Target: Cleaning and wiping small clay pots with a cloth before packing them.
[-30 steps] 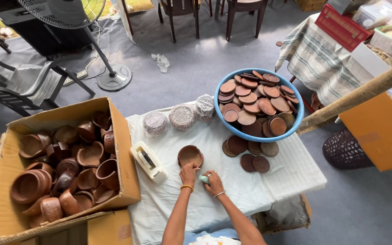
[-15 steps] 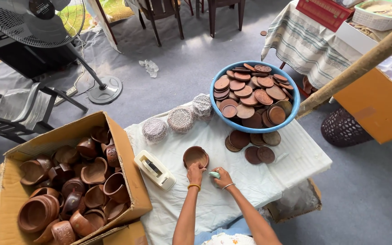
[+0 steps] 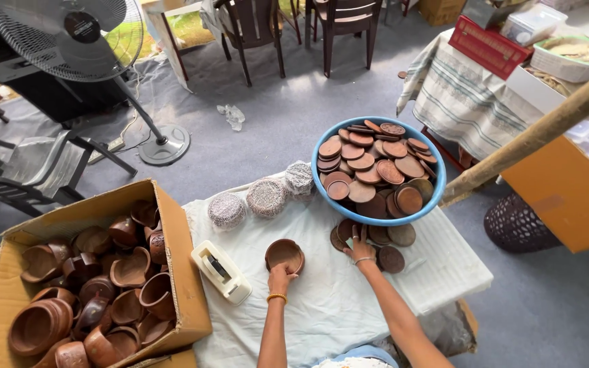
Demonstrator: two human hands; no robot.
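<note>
My left hand (image 3: pixel 280 277) grips the near rim of a small brown clay bowl (image 3: pixel 284 254) that rests on the white cloth (image 3: pixel 322 300). My right hand (image 3: pixel 360 249) lies flat, fingers spread, on a loose group of round brown clay lids (image 3: pixel 383 242) spread on the cloth below a blue basin (image 3: pixel 438 197). The basin is heaped with several more clay lids (image 3: pixel 369 163). Both wrists wear thin bangles.
A cardboard box (image 3: pixel 178 272) full of clay bowls stands at the left. A white tape dispenser (image 3: pixel 221 272) lies beside it. Three wrapped stacks (image 3: pixel 267 197) sit at the cloth's far edge. A standing fan (image 3: pixel 161 146), chairs, a wooden pole (image 3: pixel 533 133) and a cloth-covered table (image 3: pixel 465 102) surround the spot.
My right hand has moved right, away from the bowl, onto the loose lids by the basin. My left hand has stayed on the bowl.
</note>
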